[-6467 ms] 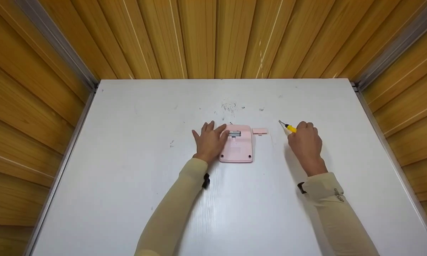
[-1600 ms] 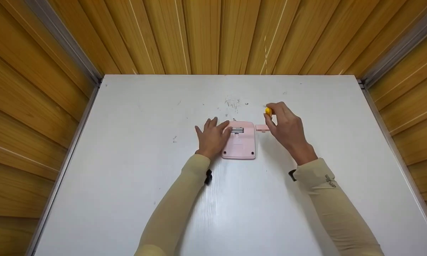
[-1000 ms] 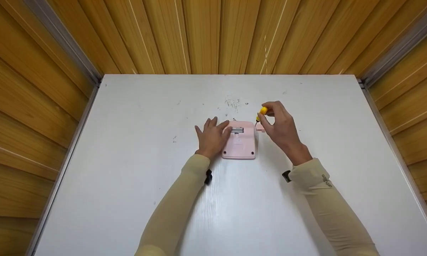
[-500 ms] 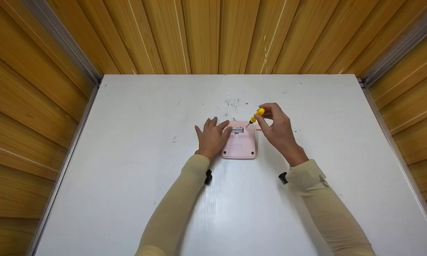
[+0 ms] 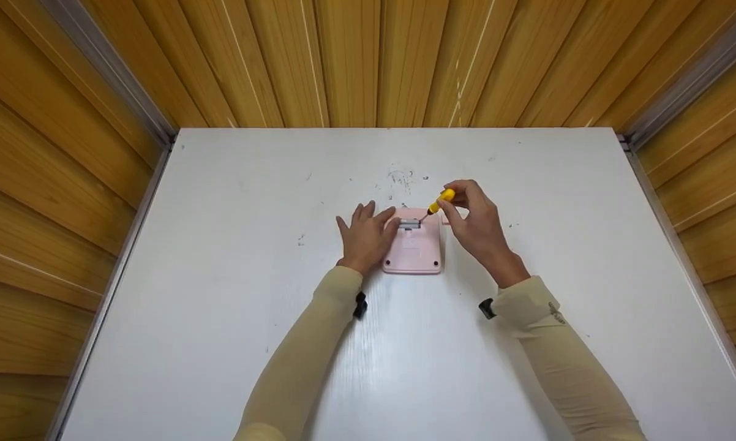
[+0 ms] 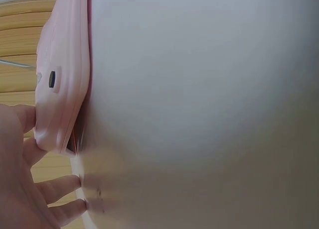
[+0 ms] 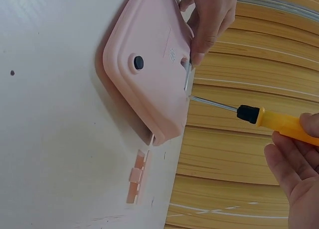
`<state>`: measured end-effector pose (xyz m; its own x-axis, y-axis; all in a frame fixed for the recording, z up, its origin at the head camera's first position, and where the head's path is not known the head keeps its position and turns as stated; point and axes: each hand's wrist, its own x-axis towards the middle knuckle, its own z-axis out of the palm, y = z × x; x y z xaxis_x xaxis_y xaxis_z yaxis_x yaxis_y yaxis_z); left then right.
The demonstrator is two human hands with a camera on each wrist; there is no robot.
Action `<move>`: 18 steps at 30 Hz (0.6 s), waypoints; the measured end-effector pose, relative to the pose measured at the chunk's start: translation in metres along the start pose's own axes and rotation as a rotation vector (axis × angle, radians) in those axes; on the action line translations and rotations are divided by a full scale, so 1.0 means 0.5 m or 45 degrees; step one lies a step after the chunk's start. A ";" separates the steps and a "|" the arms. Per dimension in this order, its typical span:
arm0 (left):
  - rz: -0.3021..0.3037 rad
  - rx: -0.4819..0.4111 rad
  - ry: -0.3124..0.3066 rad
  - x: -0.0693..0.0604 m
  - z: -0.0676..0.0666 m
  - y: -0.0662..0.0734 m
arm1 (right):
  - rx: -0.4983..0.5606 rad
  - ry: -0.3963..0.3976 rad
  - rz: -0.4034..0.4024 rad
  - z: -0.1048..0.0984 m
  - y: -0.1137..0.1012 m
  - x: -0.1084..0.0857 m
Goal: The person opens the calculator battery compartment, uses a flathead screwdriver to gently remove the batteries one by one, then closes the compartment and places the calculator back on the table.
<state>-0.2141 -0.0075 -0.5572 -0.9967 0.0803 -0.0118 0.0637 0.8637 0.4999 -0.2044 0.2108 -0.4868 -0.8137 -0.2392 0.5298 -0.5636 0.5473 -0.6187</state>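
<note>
The pink device (image 5: 412, 254) is seemingly steadied at left by the spread left hand (image 5: 365, 242); a screwdriver (image 5: 443, 199) is pinched by the right hand (image 5: 481, 225).

Bare left hand (image 5: 368, 239), one; bare right hand (image 5: 477, 225), one. Flat pink plastic device (image 5: 412, 248), one; round black feet (image 5: 388, 263), two, at 7 and 5 o'clock. Yellow-handled metal-shafted screwdriver (image 5: 441, 201), one. Pink plastic cover (image 7: 135, 175), one. Silver cylindrical battery (image 5: 409, 224), at least one. Tan sleeves (image 5: 300, 352), two.
</note>
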 end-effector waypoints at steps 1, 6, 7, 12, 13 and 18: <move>-0.002 0.001 -0.001 0.000 0.000 0.001 | -0.001 -0.004 0.007 0.000 0.001 -0.001; 0.000 -0.009 0.006 -0.001 0.002 0.001 | -0.009 -0.016 0.025 0.003 0.002 -0.003; -0.001 -0.010 0.007 -0.001 0.002 0.001 | -0.006 -0.015 0.030 0.004 0.002 -0.004; 0.008 -0.001 0.023 0.000 0.004 0.000 | -0.001 -0.017 0.021 0.004 0.000 -0.002; 0.010 0.002 0.024 0.000 0.004 0.000 | 0.000 -0.020 0.018 0.004 0.000 -0.002; 0.014 -0.003 0.024 0.000 0.002 0.000 | 0.002 -0.040 0.027 0.004 0.001 -0.002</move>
<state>-0.2142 -0.0068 -0.5581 -0.9967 0.0803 0.0104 0.0746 0.8619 0.5016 -0.2041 0.2099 -0.4891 -0.8297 -0.2527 0.4978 -0.5463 0.5511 -0.6307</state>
